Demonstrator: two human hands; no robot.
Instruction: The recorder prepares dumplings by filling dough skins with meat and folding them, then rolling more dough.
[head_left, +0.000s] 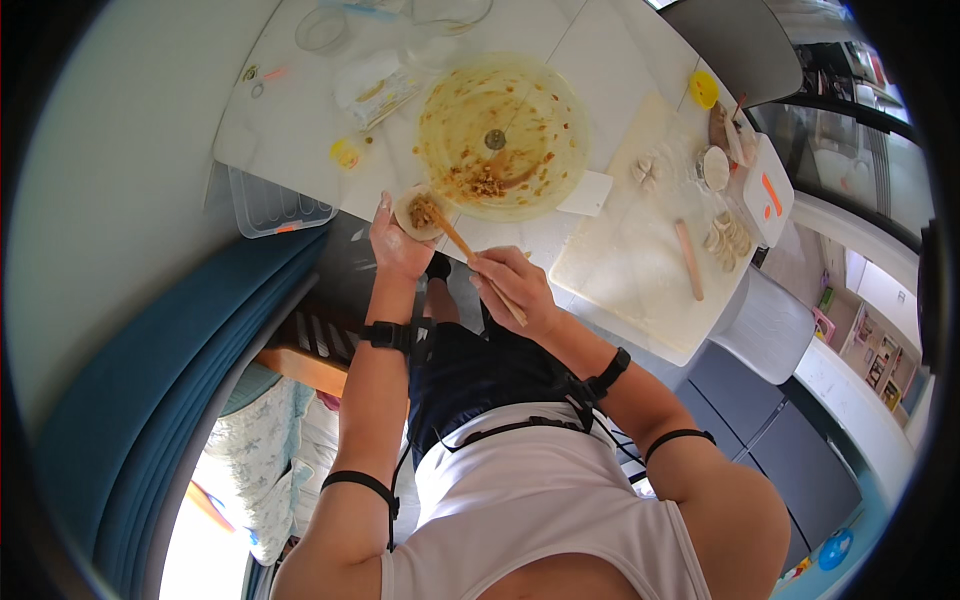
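On my left hand (399, 244) lies a round dumpling wrapper (407, 217) with brown filling (422, 211) in its middle. My right hand (516, 283) grips a pair of wooden chopsticks (459, 244), whose tips touch the filling. Just beyond both hands stands a large translucent yellow bowl (551, 180), smeared with filling, with a clump of it near the close side. To the right, a pale board (615, 262) carries a short rolling pin (689, 260), small pieces of dough (646, 172) and several folded dumplings (726, 238).
A white card (587, 194) lies beside the bowl. Glass bowls (321, 28) and a crumpled plastic packet (382, 97) are at the back left. A clear plastic tray (274, 206) is by the left table edge. A white container (763, 191) and a grey chair (772, 326) are at the right.
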